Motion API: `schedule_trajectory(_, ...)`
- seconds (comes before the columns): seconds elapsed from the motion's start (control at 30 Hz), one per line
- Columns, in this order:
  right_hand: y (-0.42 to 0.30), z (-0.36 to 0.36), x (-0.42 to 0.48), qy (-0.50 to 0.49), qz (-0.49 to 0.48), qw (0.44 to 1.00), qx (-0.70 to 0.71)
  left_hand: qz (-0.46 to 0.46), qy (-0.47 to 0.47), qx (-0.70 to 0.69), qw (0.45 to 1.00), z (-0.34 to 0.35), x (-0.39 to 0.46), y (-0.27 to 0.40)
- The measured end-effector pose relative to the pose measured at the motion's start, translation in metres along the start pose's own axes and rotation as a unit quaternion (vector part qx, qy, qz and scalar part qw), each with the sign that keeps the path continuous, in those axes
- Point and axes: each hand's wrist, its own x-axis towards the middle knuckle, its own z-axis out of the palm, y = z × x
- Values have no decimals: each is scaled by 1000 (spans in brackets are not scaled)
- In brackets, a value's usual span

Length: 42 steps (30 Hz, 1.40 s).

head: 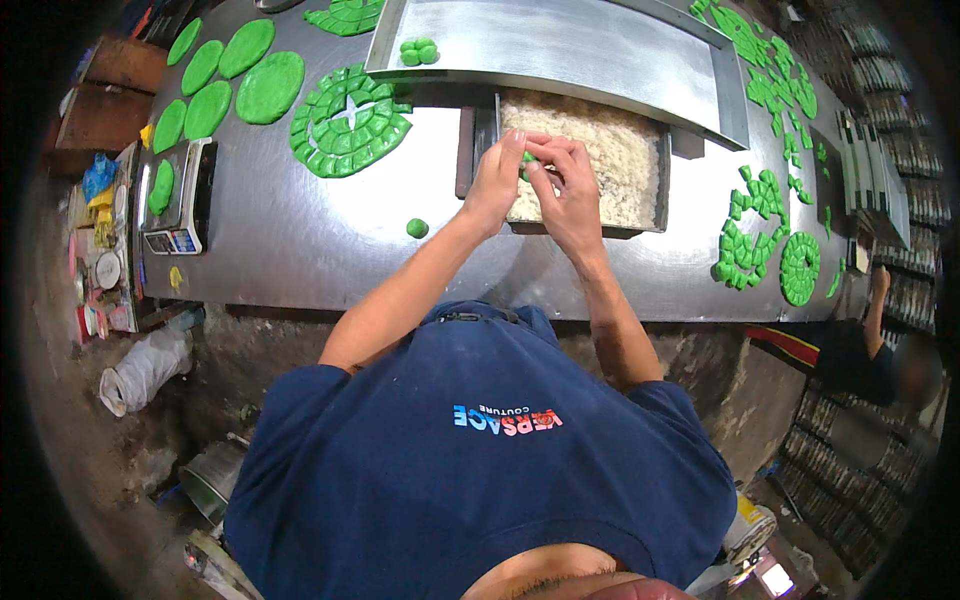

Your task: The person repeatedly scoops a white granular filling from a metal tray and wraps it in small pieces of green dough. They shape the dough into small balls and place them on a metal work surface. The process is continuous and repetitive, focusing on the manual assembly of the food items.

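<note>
My left hand (495,180) and my right hand (568,187) meet over a metal pan (663,180) and pinch a small piece of green dough (526,159) between their fingers. Much of that piece is hidden by the fingertips. Pale, crumbly filling (619,146) covers the inside of the pan. Left of my left forearm, a single green dough ball (417,228) sits on the steel table (300,247). Beyond the pan stands a shallow metal tray (570,56), with several green balls (418,52) grouped at its left end.
A round of cut green dough (349,120) lies left of the pan, and flat green discs (270,88) lie farther left. Green dough rests on a digital scale (196,202). More cut dough pieces (754,232) spread at right. Another person (862,360) is beyond the table's right end.
</note>
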Motion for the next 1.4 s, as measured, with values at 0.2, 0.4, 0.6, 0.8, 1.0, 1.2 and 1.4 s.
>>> schedule_trajectory(0.2,2,-5,-14,-43,-157,975,-150,-160,37,-129,978,0,-9,26)
schedule_trajectory(0.4,-8,-2,-4,-43,76,996,20,-65,-36,-152,986,1,-27,33)
schedule_trajectory(0.6,-24,14,-14,-88,177,965,174,45,-163,31,985,-36,-57,44)
schedule_trajectory(0.8,-39,68,-46,-69,193,957,207,89,-171,309,931,-99,-100,49)
schedule_trajectory(1.0,-74,129,-66,-69,26,993,88,68,10,-21,997,-110,-128,50)
schedule_trajectory(1.2,-82,154,-63,-82,-104,982,-134,28,17,-95,995,-129,-150,71)
schedule_trajectory(1.4,-91,168,-55,-161,151,962,162,-40,-68,-46,996,-169,-166,82)
